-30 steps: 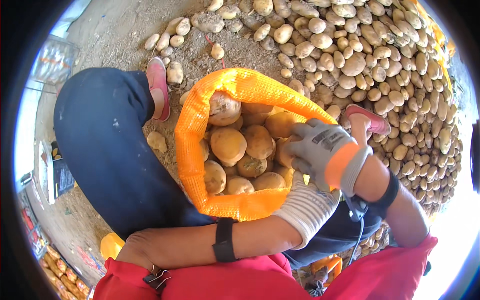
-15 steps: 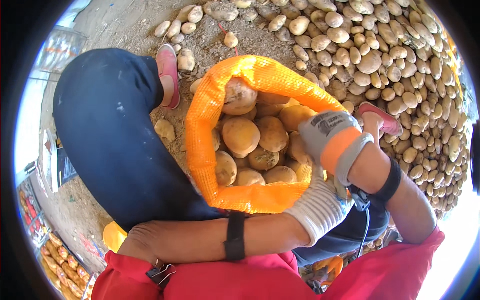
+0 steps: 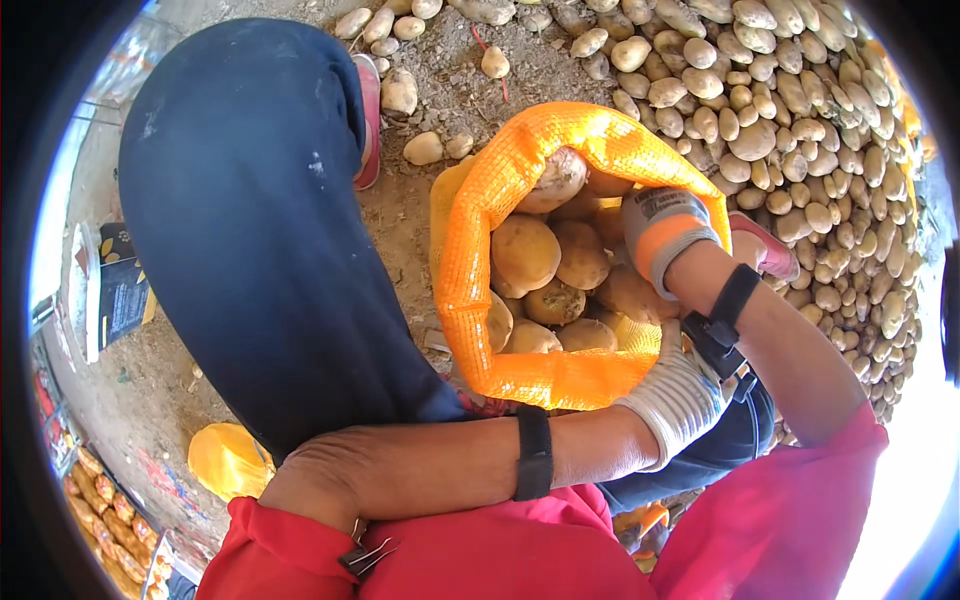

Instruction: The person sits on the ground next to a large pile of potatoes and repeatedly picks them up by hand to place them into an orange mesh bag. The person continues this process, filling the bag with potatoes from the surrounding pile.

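Note:
An orange mesh sack (image 3: 468, 310) with a rolled rim holds several large potatoes (image 3: 525, 250). My right hand (image 3: 662, 228), in a grey glove with an orange band, reaches into the sack at the right side; its fingertips are hidden among the potatoes and rim. My left hand (image 3: 672, 400), in a white knit glove, is closed on the sack's near right rim, its fingertips partly hidden behind my right wrist and a small black device (image 3: 715, 345).
A large potato pile (image 3: 820, 140) covers the ground at the right, with loose potatoes (image 3: 423, 148) beyond the sack. My dark-trousered leg (image 3: 250, 220) lies along the sack's left. At lower left are a yellow bag (image 3: 222, 460) and bagged goods (image 3: 105, 520).
The view has shifted, so the sack sits farther right and higher. My right hand has moved deeper along the sack's right inner side, its fingers now more hidden. My left hand stays at the rim.

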`<state>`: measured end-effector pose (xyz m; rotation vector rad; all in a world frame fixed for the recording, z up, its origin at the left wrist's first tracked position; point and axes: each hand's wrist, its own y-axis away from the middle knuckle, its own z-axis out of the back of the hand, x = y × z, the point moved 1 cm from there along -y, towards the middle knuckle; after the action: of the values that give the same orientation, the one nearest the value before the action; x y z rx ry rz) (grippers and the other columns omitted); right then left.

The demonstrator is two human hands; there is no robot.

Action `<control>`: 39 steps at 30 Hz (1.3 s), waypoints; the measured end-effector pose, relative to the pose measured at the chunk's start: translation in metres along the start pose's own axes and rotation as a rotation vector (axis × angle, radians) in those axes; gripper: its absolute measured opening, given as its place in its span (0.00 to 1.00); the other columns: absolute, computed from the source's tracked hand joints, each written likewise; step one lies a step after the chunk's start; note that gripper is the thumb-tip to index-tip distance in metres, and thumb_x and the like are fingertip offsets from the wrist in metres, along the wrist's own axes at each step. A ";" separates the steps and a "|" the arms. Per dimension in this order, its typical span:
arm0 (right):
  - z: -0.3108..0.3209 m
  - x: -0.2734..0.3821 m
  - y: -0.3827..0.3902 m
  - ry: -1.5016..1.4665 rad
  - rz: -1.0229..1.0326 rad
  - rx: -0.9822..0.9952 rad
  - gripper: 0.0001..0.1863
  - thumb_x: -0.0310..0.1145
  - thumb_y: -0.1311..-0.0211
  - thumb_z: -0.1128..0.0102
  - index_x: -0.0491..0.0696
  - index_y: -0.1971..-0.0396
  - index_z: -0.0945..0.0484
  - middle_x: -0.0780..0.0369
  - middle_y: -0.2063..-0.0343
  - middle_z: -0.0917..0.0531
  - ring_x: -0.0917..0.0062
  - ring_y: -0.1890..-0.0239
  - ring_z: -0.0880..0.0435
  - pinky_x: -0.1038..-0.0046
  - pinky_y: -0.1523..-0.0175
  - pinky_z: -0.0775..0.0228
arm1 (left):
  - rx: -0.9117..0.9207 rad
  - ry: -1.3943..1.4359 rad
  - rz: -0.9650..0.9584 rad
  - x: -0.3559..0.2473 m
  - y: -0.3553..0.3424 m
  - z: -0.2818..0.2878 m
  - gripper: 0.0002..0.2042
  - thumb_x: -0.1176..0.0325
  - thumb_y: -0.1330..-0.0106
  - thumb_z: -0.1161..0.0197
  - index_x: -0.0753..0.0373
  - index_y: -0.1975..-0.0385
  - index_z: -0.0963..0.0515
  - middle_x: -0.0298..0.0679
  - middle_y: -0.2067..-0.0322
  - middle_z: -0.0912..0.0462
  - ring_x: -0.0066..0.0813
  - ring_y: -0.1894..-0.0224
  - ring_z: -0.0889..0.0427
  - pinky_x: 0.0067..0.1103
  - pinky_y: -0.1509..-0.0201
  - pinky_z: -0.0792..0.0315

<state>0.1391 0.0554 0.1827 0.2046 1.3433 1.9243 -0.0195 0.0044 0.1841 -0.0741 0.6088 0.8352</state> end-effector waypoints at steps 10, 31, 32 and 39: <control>0.006 -0.003 0.038 -0.169 0.098 -0.380 0.26 0.45 0.50 0.30 0.40 0.59 0.23 0.49 0.62 0.18 0.56 0.58 0.16 0.59 0.55 0.23 | -0.268 -0.826 0.056 -0.013 -0.013 -0.049 0.22 0.59 0.23 0.58 0.54 0.32 0.40 0.40 0.34 0.33 0.42 0.31 0.36 0.45 0.28 0.39; -0.041 -0.012 0.051 0.081 0.008 -0.531 0.11 0.36 0.38 0.45 0.51 0.62 0.16 0.64 0.62 0.15 0.70 0.55 0.17 0.70 0.53 0.24 | 0.035 0.251 -0.159 0.005 0.006 0.011 0.21 0.64 0.27 0.54 0.52 0.35 0.37 0.39 0.35 0.32 0.34 0.34 0.31 0.35 0.31 0.37; -0.044 -0.020 0.054 0.069 0.025 -0.589 0.10 0.36 0.38 0.45 0.51 0.62 0.16 0.63 0.61 0.16 0.70 0.54 0.18 0.70 0.53 0.24 | 0.058 0.231 -0.199 0.001 0.007 0.014 0.21 0.64 0.27 0.53 0.52 0.35 0.37 0.39 0.35 0.32 0.35 0.34 0.31 0.36 0.31 0.36; -0.058 -0.029 0.025 0.104 0.266 -0.773 0.19 0.36 0.47 0.36 0.51 0.54 0.23 0.63 0.54 0.21 0.68 0.49 0.23 0.68 0.51 0.26 | -0.043 0.258 -0.236 0.013 0.012 0.024 0.18 0.70 0.36 0.45 0.56 0.44 0.27 0.43 0.48 0.20 0.43 0.48 0.20 0.42 0.47 0.30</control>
<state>0.1159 -0.0102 0.1875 -0.1095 0.5656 2.5580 -0.0101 0.0285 0.1986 -0.2908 0.8070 0.6137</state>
